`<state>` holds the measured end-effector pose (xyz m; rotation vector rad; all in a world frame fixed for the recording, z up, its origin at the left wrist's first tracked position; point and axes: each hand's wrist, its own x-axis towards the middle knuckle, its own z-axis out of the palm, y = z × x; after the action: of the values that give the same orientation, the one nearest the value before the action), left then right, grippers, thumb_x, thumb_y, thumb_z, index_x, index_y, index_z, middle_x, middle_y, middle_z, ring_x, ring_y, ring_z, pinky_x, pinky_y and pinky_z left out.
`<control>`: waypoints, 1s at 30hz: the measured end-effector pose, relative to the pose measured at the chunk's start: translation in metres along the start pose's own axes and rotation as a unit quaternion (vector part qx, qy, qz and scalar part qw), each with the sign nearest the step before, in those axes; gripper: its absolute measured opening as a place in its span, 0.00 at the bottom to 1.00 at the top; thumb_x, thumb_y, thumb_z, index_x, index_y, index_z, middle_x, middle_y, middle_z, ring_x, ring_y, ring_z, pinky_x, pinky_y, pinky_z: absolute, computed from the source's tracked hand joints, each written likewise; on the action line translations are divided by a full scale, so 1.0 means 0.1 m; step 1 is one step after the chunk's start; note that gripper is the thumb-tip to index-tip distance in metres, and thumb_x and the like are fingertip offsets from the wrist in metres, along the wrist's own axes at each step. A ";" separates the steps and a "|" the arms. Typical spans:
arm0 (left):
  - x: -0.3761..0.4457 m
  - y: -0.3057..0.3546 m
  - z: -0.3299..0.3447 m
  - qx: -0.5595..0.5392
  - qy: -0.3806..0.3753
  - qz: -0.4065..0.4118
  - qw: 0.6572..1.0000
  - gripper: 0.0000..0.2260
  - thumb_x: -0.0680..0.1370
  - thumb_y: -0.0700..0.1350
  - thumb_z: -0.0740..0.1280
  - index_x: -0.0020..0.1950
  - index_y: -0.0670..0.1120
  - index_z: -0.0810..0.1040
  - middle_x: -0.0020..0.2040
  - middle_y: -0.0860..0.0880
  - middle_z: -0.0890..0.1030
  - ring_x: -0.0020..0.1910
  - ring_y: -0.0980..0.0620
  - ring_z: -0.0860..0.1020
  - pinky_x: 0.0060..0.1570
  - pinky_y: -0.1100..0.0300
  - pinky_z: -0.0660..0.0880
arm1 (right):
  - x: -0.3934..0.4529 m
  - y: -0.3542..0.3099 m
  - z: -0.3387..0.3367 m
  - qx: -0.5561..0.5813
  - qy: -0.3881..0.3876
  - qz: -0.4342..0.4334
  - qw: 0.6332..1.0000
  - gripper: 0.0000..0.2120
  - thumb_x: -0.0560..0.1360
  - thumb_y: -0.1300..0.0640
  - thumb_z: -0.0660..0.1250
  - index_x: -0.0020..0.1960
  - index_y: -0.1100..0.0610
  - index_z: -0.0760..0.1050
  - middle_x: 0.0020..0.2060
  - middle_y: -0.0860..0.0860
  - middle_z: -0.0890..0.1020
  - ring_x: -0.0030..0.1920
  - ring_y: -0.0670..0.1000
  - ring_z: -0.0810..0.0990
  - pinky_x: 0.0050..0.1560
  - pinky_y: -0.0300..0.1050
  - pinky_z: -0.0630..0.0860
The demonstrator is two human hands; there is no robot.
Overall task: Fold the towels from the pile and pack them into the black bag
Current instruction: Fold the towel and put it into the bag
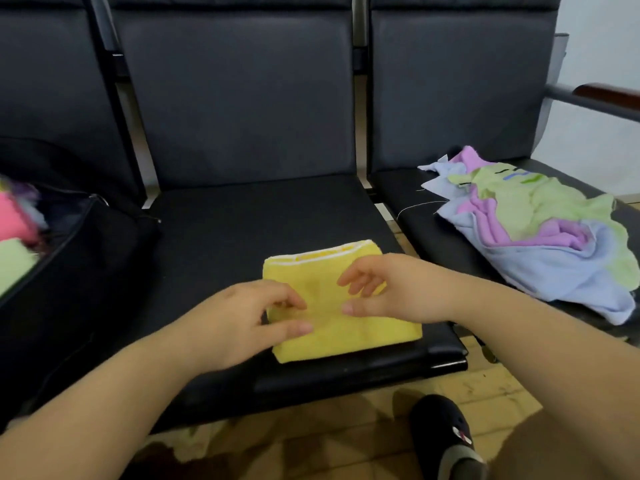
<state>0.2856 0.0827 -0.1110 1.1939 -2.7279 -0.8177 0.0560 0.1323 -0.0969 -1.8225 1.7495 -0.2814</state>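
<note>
Seats: a row of dark padded seats [242,209] fills the view; the middle one is the work surface.
Black bag: the black bag [86,258] sits unzipped on the seat at nine o'clock, with pink and green cloth showing inside at the far left edge.
Pile: the pile [540,233] of loose towels, lilac, green and pale blue, lies crumpled on the seat at three o'clock, well apart from the bag.
Yellow towel: a yellow towel [346,327] lies folded into a neat square at the front of the middle seat, near six o'clock.
Left hand: the left hand [239,323] rests on the square's left edge, fingers loosely curled, fingertips on the cloth; holding nothing firmly.
Right hand: the right hand [391,289] hovers over the square's right half, fingers relaxed and spread, gripping nothing.
Shoe: a dark shoe [446,441] shows on the floor at five o'clock.
Step in hand: folding of this towel looks finished.
Next move: probably gripping the square by both sides, keeping the layers together, and carrying it toward nine o'clock into the bag.
</note>
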 end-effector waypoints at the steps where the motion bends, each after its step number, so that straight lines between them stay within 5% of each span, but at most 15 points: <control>1: 0.00 -0.02 0.07 0.038 -0.053 -0.008 0.998 0.33 0.63 0.76 0.54 0.65 0.65 0.69 0.63 0.66 0.70 0.59 0.65 0.70 0.59 0.67 0.68 | -0.01 -0.01 0.06 -0.037 -0.032 0.002 0.999 0.24 0.72 0.40 0.68 0.66 0.45 0.71 0.60 0.41 0.75 0.61 0.43 0.73 0.64 0.43 0.70; 3: 0.03 -0.10 0.20 0.074 -0.092 -0.027 0.993 0.34 0.70 0.69 0.61 0.74 0.63 0.58 0.72 0.61 0.63 0.68 0.60 0.64 0.66 0.65 0.61 | -0.02 0.00 0.17 -0.102 -0.066 0.004 0.993 0.30 0.73 0.37 0.65 0.71 0.47 0.65 0.68 0.42 0.68 0.69 0.45 0.66 0.69 0.42 0.64; 7: 0.04 -0.25 0.31 0.077 -0.005 -0.032 0.997 0.29 0.77 0.58 0.64 0.75 0.59 0.56 0.73 0.56 0.65 0.70 0.56 0.65 0.67 0.64 0.61 | 0.01 0.13 0.25 -0.105 -0.041 -0.014 0.994 0.36 0.71 0.35 0.66 0.74 0.46 0.61 0.73 0.43 0.64 0.72 0.46 0.62 0.71 0.44 0.61; 12: 0.15 -0.34 0.27 0.002 0.089 -0.064 0.994 0.13 0.79 0.57 0.61 0.58 0.52 0.69 0.48 0.52 0.78 0.47 0.54 0.76 0.47 0.60 0.72 | 0.14 0.31 0.16 -0.114 -0.007 0.008 0.993 0.44 0.65 0.34 0.71 0.75 0.44 0.57 0.71 0.46 0.66 0.69 0.49 0.66 0.68 0.44 0.65; 15: 0.26 -0.42 0.16 -0.091 0.121 -0.092 0.984 0.09 0.79 0.56 0.60 0.52 0.52 0.69 0.44 0.51 0.78 0.41 0.54 0.79 0.46 0.54 0.77 | 0.26 0.37 0.08 -0.106 0.014 0.003 0.994 0.46 0.64 0.38 0.75 0.74 0.43 0.55 0.66 0.47 0.71 0.63 0.50 0.72 0.61 0.43 0.70; 20: 0.38 -0.55 0.05 -0.211 0.166 -0.133 0.954 0.08 0.81 0.53 0.56 0.48 0.52 0.71 0.41 0.50 0.75 0.31 0.54 0.77 0.34 0.61 0.75 | 0.45 0.37 -0.01 -0.019 0.095 -0.026 0.995 0.26 0.70 0.48 0.74 0.63 0.43 0.67 0.54 0.44 0.76 0.50 0.44 0.76 0.47 0.37 0.72; 24: 0.46 -0.65 0.01 -0.279 0.160 -0.120 0.939 0.08 0.78 0.58 0.58 0.52 0.56 0.71 0.47 0.54 0.75 0.43 0.56 0.76 0.40 0.62 0.74 | 0.65 0.38 -0.01 0.108 0.092 -0.017 0.990 0.12 0.74 0.52 0.70 0.55 0.44 0.71 0.49 0.45 0.79 0.48 0.46 0.80 0.48 0.46 0.81; 30: 0.61 -0.69 -0.07 -0.180 0.175 -0.150 0.956 0.24 0.77 0.59 0.63 0.71 0.54 0.63 0.58 0.56 0.72 0.54 0.57 0.72 0.46 0.65 0.69 | 0.92 0.27 -0.02 0.191 0.068 0.126 0.971 0.11 0.78 0.54 0.64 0.59 0.53 0.69 0.50 0.54 0.78 0.44 0.54 0.82 0.37 0.48 0.82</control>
<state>0.2910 -0.0017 -0.1481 1.5119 -2.0409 -0.9690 0.0423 0.0442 -0.1321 -1.3217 1.8444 -0.6048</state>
